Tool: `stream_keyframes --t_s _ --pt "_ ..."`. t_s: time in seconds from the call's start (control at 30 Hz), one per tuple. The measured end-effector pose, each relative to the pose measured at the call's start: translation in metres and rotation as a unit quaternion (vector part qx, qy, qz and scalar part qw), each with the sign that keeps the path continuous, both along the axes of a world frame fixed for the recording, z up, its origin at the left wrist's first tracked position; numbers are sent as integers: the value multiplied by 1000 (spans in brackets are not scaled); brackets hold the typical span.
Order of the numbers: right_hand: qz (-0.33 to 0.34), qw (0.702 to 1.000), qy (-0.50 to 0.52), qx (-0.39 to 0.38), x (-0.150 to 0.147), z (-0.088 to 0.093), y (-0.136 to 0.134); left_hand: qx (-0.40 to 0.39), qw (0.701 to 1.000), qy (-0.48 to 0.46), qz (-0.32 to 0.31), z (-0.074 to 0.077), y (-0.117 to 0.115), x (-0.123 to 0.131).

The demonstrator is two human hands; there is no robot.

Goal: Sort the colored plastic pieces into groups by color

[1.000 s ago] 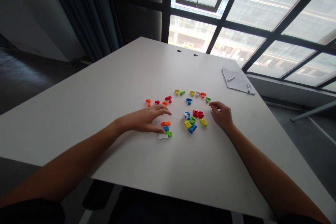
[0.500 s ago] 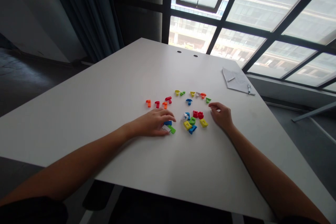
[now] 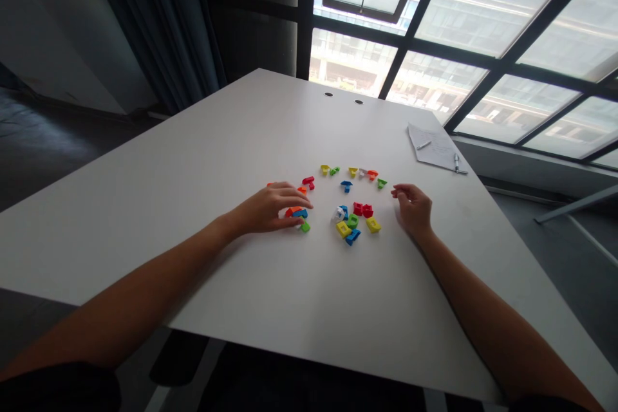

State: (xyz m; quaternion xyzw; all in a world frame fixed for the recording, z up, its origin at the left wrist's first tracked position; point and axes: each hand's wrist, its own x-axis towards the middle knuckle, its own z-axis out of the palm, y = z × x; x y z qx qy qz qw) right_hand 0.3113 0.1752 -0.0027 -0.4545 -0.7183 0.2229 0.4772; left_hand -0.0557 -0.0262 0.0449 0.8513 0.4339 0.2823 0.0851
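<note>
Left hand has slid further from the body, dragging the orange, blue, green and white pieces along. They're now bunched as a small pile gripped under its fingers and thumb, just left of the centre cluster. Right hand rests right of the cluster, half-curled and empty. Beyond the cluster: arc of loose pieces, then paper and pen.

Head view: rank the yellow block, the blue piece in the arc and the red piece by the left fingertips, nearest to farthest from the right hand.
1. Yellow block: just left of the right hand, slightly nearer the person.
2. Blue piece: middle of the arc, farther left.
3. Red piece: left part of the arc, beside the left hand.
</note>
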Motion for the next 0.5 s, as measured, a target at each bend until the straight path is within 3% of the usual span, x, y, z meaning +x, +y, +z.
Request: stream_keyframes --t_s 0.2,0.33,0.5 --pt "-16 1000 -24 -7 0 3 -2 19 988 -19 152 5 5 -36" --pt "-12 1000 -23 -9 -1 3 -3 19 979 -18 201 -2 8 -54" --pt "-10 1000 -14 -14 -1 3 -2 28 971 -13 238 -3 8 -57"
